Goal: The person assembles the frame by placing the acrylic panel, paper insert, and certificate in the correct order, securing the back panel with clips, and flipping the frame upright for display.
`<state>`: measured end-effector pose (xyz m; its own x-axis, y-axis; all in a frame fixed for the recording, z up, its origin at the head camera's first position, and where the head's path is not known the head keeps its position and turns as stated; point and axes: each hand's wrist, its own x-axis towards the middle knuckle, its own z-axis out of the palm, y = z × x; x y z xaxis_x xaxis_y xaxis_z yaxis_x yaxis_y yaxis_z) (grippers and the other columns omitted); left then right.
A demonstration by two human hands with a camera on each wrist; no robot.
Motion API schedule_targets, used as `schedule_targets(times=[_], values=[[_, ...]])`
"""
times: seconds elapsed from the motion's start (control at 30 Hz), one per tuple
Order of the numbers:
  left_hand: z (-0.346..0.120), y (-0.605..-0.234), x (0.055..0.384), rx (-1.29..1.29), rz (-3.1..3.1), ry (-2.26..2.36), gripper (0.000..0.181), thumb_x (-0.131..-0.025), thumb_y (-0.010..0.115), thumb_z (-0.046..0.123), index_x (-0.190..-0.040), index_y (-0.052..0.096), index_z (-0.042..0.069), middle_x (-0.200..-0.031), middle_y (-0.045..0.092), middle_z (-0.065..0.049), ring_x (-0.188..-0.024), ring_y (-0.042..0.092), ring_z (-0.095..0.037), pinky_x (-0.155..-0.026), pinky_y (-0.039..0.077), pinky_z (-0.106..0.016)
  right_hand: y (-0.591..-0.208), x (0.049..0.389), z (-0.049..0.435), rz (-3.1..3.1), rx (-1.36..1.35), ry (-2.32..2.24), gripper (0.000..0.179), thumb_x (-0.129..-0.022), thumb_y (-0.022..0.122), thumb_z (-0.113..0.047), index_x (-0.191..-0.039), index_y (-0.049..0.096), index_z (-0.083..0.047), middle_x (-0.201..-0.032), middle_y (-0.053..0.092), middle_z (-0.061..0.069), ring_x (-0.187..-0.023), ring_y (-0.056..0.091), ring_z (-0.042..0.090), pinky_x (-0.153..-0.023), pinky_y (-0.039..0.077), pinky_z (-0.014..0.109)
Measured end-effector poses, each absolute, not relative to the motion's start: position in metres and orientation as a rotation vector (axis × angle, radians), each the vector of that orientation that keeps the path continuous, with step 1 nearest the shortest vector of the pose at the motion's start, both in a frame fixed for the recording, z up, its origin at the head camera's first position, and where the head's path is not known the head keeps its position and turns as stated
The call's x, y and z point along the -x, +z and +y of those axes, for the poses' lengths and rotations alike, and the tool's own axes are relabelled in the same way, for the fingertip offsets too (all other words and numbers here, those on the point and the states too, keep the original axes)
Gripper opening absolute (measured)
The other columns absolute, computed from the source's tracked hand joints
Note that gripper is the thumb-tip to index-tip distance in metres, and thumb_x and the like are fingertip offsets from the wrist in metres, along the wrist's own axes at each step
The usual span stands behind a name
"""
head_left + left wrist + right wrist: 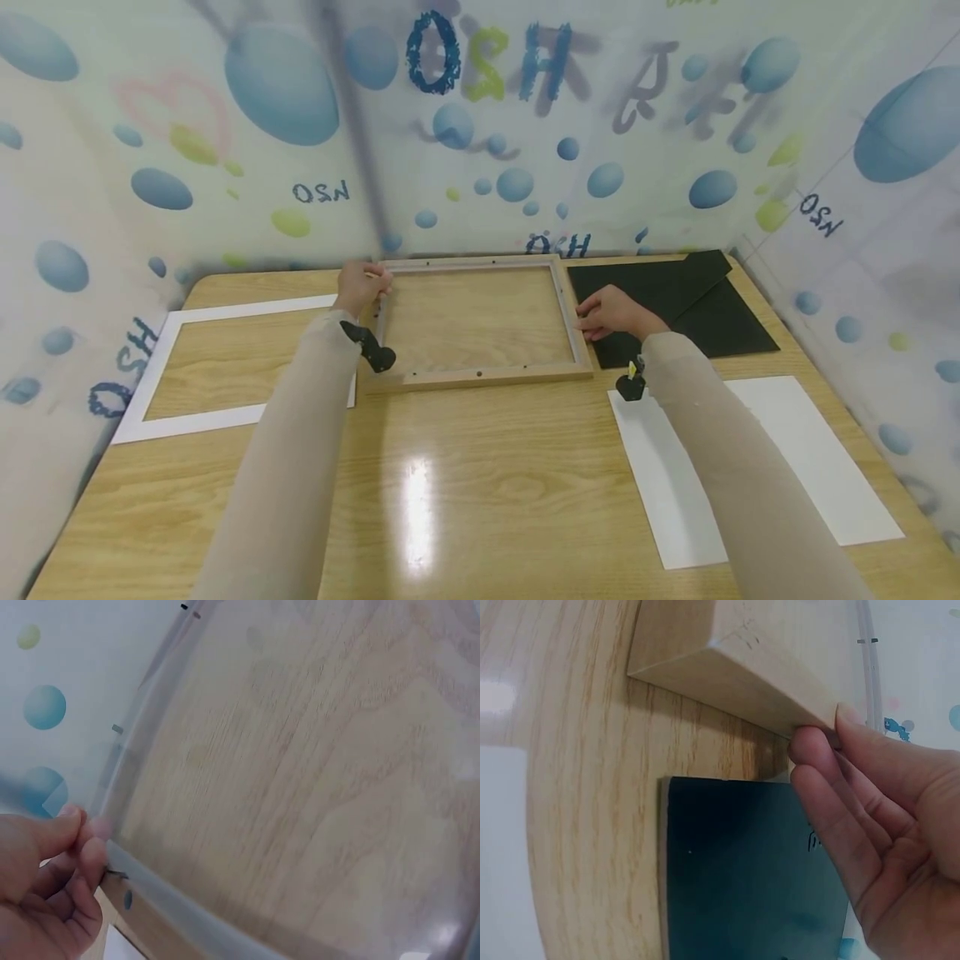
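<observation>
A pale wooden picture frame lies back-up against the far edge of the table, small dark tabs along its inner rim. Over its opening is a clear sheet, shown by glare and reflections. My left hand is at the frame's far left corner, thumb and forefinger pinching the edge of the clear sheet. On the opposite side my right hand pinches the frame's right rim, thumb on top and fingertips against the outer side, as the right wrist view shows.
To the left lies a white mat border with an open middle. A black backing board with a stand flap sits just right of the frame. Under my right forearm is a white sheet. A patterned curtain walls the table's back.
</observation>
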<state>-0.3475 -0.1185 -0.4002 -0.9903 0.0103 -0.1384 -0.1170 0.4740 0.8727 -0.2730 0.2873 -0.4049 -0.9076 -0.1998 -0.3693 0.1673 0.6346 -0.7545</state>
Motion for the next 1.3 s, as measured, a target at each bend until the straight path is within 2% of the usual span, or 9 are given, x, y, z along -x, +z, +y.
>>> schedule_targets(times=[0.27,0.4,0.53,0.67,0.93,1.3], values=[[-0.122,-0.397,0.348,0.056,2.618,1.438,0.025,-0.088,0.060,0.007,-0.108,0.060,-0.009,-0.070,0.063,-0.005,-0.063,0.061,-0.015,-0.054,0.046,-0.017,-0.404,0.273,0.288,2.437,0.033,-1.181,0.038,-0.086,0.063,-0.006,-0.116,0.052,0.014,-0.078,0.066,0.012,-0.065,0.063,0.016,-0.066,0.055,0.033],[-0.121,-0.396,0.346,0.052,2.654,1.390,0.025,-0.086,0.064,0.007,-0.106,0.061,-0.007,-0.086,0.063,-0.013,-0.073,0.062,-0.020,-0.057,0.046,-0.019,-0.403,0.273,0.288,2.433,0.037,-1.185,0.039,-0.086,0.064,-0.006,-0.117,0.052,0.015,-0.079,0.066,0.012,-0.066,0.063,0.016,-0.066,0.054,0.033],[-0.121,-0.396,0.343,0.053,2.704,1.329,0.026,-0.083,0.067,0.008,-0.105,0.063,-0.007,-0.098,0.060,-0.018,-0.079,0.056,-0.022,-0.064,0.045,-0.024,-0.404,0.273,0.287,2.436,0.032,-1.181,0.038,-0.086,0.064,-0.006,-0.116,0.052,0.014,-0.078,0.066,0.011,-0.065,0.063,0.015,-0.066,0.054,0.033],[-0.120,-0.398,0.343,0.061,2.737,1.306,0.025,-0.083,0.067,0.008,-0.102,0.063,-0.007,-0.097,0.058,-0.016,-0.080,0.051,-0.021,-0.067,0.044,-0.026,-0.404,0.273,0.287,2.443,0.026,-1.176,0.038,-0.086,0.064,-0.006,-0.116,0.053,0.014,-0.077,0.066,0.011,-0.065,0.063,0.015,-0.065,0.055,0.032],[-0.111,-0.407,0.347,0.121,2.798,1.312,0.022,-0.081,0.067,0.002,-0.100,0.061,-0.008,-0.091,0.059,-0.015,-0.076,0.053,-0.021,-0.064,0.047,-0.028,-0.403,0.272,0.286,2.444,0.021,-1.186,0.038,-0.086,0.064,-0.005,-0.117,0.052,0.014,-0.077,0.066,0.012,-0.064,0.063,0.015,-0.065,0.055,0.033],[-0.105,-0.413,0.346,0.107,2.873,1.237,0.035,-0.080,0.068,0.001,-0.110,0.057,-0.012,-0.107,0.056,-0.024,-0.099,0.052,-0.033,-0.085,0.046,-0.040,-0.403,0.270,0.285,2.449,0.014,-1.173,0.037,-0.086,0.063,-0.006,-0.117,0.052,0.013,-0.080,0.065,0.012,-0.065,0.062,0.015,-0.066,0.054,0.033]])
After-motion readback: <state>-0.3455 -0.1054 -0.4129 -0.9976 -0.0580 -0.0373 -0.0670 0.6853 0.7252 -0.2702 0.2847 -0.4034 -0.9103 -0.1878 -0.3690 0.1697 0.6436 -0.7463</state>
